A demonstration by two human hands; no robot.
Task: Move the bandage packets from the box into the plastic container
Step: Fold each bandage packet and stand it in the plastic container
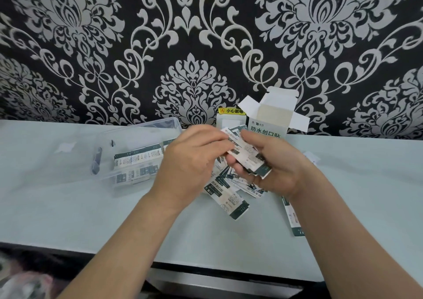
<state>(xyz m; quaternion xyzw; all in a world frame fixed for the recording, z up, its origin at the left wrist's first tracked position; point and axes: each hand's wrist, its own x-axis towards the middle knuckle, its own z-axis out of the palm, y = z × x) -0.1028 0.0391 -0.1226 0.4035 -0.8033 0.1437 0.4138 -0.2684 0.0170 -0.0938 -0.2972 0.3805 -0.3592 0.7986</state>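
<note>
the right hand (274, 168) is palm up over the bench (114, 218), its fingers (234, 163) curled under a loose fan of bandage packets (246, 155) and the thumb pressing on top. the left hand (190, 161) sits at 9 o'clock of it, fingertips pinching the top packets of the fan. the box (267, 124) stands open at 1 o'clock, against the wall. the plastic container (146, 129) lies at 9 o'clock, and rows of packets are already laid flat inside.

the step looks like squaring the fan into a tidy stack. it would go best to tap the edges level against the right palm, keep the printed faces the same way, then carry the stack low to 9 o'clock and lay it flat beside the filled rows. a slack hold would likely let slippery packets slide out. a loose pile (226, 195) at 6 o'clock under the hands and a stray packet (294, 221) at 4 o'clock are left to gather.
</note>
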